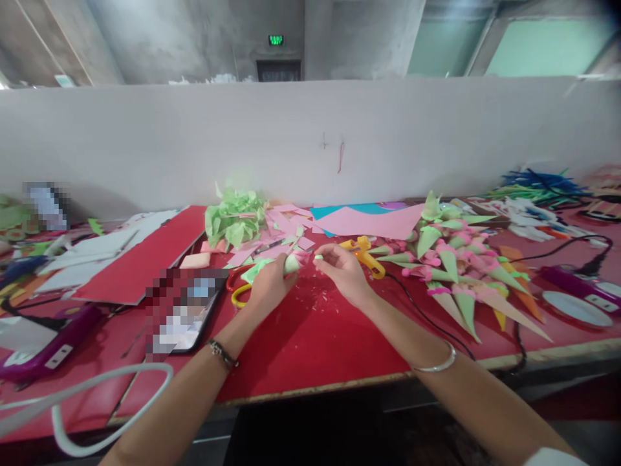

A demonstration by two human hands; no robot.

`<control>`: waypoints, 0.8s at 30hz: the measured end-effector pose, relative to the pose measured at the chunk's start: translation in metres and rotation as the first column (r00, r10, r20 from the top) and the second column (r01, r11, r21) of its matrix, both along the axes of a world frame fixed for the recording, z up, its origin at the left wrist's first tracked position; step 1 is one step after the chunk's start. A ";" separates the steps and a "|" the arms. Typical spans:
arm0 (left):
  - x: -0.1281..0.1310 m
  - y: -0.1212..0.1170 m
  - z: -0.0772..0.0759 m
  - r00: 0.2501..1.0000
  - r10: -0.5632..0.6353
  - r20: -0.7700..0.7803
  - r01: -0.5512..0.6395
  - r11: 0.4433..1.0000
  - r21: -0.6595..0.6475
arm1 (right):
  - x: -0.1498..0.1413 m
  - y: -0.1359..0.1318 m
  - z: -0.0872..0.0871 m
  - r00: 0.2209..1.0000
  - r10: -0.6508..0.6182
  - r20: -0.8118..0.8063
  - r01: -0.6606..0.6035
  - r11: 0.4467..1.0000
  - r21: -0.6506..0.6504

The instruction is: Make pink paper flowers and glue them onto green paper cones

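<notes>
My left hand (272,283) is closed around a small green and pink paper cone (293,261), whose pink end points toward my other hand. Pinched in the fingertips of my right hand (343,270) is a small pale green ball (319,257), a short gap away from the cone. Just behind my right hand lies a yellow glue gun (365,255) with its black cord trailing right. Scissors with a yellow and red handle (239,295) rest beside my left hand, partly covered by green paper.
Finished-looking green and pink cones (456,259) are heaped at the right. Crumpled green paper (236,219) and pink sheets (366,220) lie at the back. A phone (201,314), a red board (145,259) and a purple power strip (51,343) occupy the left. A white partition (291,142) stands behind.
</notes>
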State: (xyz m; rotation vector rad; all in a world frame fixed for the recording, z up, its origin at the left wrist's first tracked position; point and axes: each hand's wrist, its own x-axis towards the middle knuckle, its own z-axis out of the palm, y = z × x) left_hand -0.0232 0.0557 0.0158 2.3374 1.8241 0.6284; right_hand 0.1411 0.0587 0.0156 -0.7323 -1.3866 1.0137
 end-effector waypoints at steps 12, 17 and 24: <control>0.004 -0.005 -0.010 0.910 -0.179 0.374 0.174 0.984 0.046 | 0.011 0.001 0.014 0.980 -0.083 0.183 0.067 0.994 0.090; 0.005 -0.006 -0.009 0.929 -0.126 0.349 0.111 0.992 0.064 | 0.023 -0.003 0.019 0.968 0.000 0.252 -0.012 0.999 0.047; 0.007 -0.008 -0.010 0.967 -0.090 0.238 0.095 0.995 -0.010 | 0.024 -0.003 0.009 0.975 -0.052 0.215 0.048 0.999 0.025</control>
